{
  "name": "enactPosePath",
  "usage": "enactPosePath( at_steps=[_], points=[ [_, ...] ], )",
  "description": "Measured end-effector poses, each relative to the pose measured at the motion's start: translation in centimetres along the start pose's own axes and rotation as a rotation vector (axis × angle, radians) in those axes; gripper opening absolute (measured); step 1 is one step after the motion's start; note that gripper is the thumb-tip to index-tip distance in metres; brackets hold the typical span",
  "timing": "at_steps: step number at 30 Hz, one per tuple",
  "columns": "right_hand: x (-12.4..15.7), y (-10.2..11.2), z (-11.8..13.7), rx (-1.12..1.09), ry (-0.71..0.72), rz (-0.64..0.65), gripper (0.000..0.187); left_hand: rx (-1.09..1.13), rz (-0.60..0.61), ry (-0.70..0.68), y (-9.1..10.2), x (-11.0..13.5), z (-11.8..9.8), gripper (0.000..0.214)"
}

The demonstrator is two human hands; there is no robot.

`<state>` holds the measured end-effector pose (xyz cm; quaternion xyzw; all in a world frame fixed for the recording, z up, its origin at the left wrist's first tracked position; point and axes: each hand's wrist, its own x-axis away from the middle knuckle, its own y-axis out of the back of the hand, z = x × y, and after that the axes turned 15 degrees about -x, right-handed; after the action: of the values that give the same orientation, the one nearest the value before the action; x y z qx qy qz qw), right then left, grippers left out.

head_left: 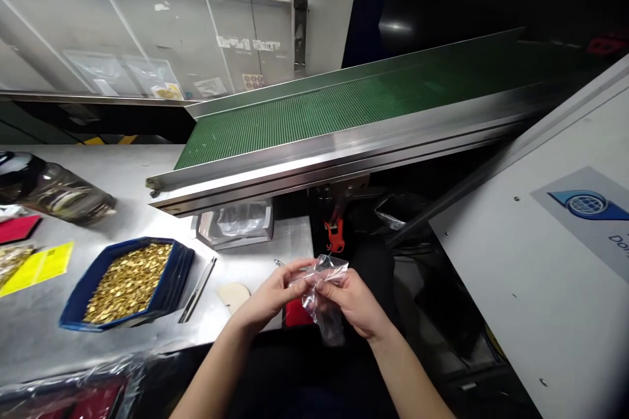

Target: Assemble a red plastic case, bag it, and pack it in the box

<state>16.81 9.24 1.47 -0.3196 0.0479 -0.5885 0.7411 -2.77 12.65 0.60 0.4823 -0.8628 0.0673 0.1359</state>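
A clear plastic bag [330,324] is pinched between my two hands, low in the middle of the view. My left hand [278,291] grips its left side with thumb and fingers. On the other side, my right hand [356,301] closes on it, thumb toward the middle. The bag's crinkled top stands above the fingers, and its lower end hangs below them. Whether anything lies inside it I cannot make out. Just behind the bag, a red item [297,314] lies at the table's edge, partly covered by my left hand.
A green ribbed conveyor [304,111] slopes up rightward beyond my hands. On the table stand a blue bin [73,314] of small gold-coloured pieces, tweezers [199,288], a clear tray [236,226] and a bottle [69,193]. A white machine panel [555,262] borders the right.
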Motion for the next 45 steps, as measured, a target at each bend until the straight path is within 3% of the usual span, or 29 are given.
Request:
enactPosePath(
  at_steps=[3,6,11,13,15,17,20,22,24,28,31,34,36,38,41,44,45],
  points=[
    [1.6,1.9,0.4,0.043,-0.016,-0.1,0.051,-0.078,-0.051,0.001,-0.1,-0.7,-0.1,0.03],
    [2.6,3.4,0.3,0.069,-0.013,-0.219,0.052,-0.146,-0.175,0.0,0.0,-1.6,-0.2,0.028],
    [2.7,3.7,-0.4,0.055,0.064,-0.388,0.047,-0.279,-0.554,-0.051,-2.3,-1.7,-0.9,0.032],
    [2.4,3.5,-0.8,0.128,0.135,-0.405,0.042,-0.372,-0.528,-0.143,-4.2,-1.1,-1.3,0.029],
    [2.2,3.4,-1.0,0.225,0.183,-0.375,0.04,-0.435,-0.295,-0.219,-6.1,-0.5,-1.5,0.027],
    [2.2,3.7,-1.0,0.3,0.175,-0.309,0.04,-0.448,-0.167,-0.211,-7.1,-0.2,-1.4,0.021],
    [2.6,4.1,-0.6,0.494,0.134,-0.346,0.042,-0.495,-0.273,-0.156,-6.5,-0.2,-0.8,0.014],
    [3.0,4.0,-0.5,0.735,0.194,-0.484,0.048,-0.529,-0.39,-0.139,-5.5,-0.1,-0.3,0.018],
    [3.3,3.3,-0.5,0.9,0.296,-0.536,0.051,-0.534,-0.485,-0.134,-5.1,-0.1,0.0,0.019],
    [3.4,1.1,-1.5,0.873,0.336,-0.336,0.049,-0.47,-0.467,-0.121,-5.7,-0.2,0.7,0.024],
    [3.5,0.4,-2.2,1.045,0.266,-0.391,0.044,-0.394,-0.552,-0.087,-5.1,-0.4,0.8,0.018],
    [3.4,0.0,-2.8,1.338,0.242,-0.467,0.02,-0.317,-0.69,-0.054,-3.9,0.3,0.7,0.013],
    [2.9,-0.7,-2.9,1.382,0.256,-0.419,0.017,-0.288,-0.63,-0.044,-3.7,1.4,0.6,0.015],
    [2.0,-1.7,-2.9,1.288,0.204,-0.407,0.013,-0.281,-0.454,-0.019,-3.9,3.0,0.7,0.015],
    [1.1,-2.7,-2.2,1.07,0.049,-0.379,0.035,-0.255,-0.221,0.079,-3.2,5.8,1.8,0.022],
    [2.0,-1.7,-1.7,0.784,-0.028,-0.046,0.017,-0.194,-0.226,0.176,-0.9,8.5,3.7,0.033],
    [2.6,-1.0,-1.9,0.691,-0.063,0.05,0.028,-0.175,-0.269,0.203,0.0,9.3,4.5,0.035]
  ],
)
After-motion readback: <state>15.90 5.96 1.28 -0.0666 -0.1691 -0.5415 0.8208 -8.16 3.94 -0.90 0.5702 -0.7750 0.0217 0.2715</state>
